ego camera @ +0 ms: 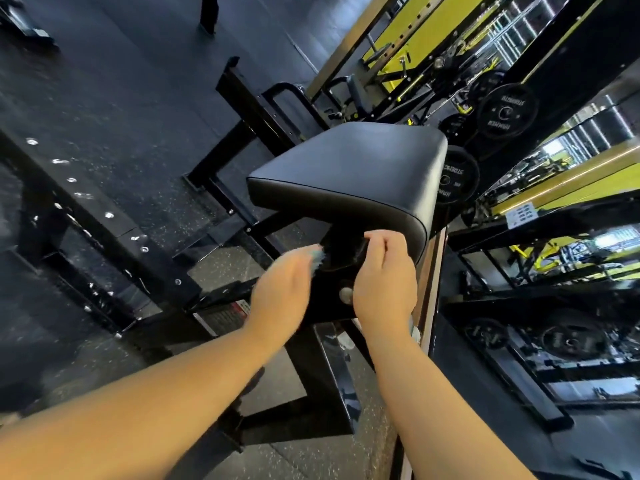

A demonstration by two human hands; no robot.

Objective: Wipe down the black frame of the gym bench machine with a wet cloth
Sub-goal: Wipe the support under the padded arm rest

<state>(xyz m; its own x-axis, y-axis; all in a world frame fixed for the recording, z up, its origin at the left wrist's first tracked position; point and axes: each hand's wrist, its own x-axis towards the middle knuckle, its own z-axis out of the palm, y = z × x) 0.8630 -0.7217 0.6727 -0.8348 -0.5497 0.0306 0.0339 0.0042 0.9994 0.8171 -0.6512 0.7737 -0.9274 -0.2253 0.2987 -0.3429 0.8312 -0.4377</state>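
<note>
**Cloth at the post under the seat pad**

Taking the black seat pad [349, 174] as the landmark: both hands work just below its near edge, where the black frame [332, 299] rises to carry it. The left hand [280, 296] is blurred; a pale, bluish cloth [317, 259] shows at its fingertips, against the frame directly under the pad. Its fingers [298, 268] look fairly straight and close together over the cloth, though the blur leaves it unclear whether they press it or pinch it. The right hand [384, 285] sits just right of the cloth, under the pad's near corner, its fingers [379, 242] curled together, apparently pinching a dark edge beneath the pad; what exactly they hold cannot be told.

The step in hand seems to be wiping the bracket under the pad. Wet droplets glisten on the long frame beam [104, 216] well left of the pad, which suggests that part is already done.

The next move likely calls for drawing the cloth down the post below the pad, around the round bolt [345, 294], with steady pressure.
</note>
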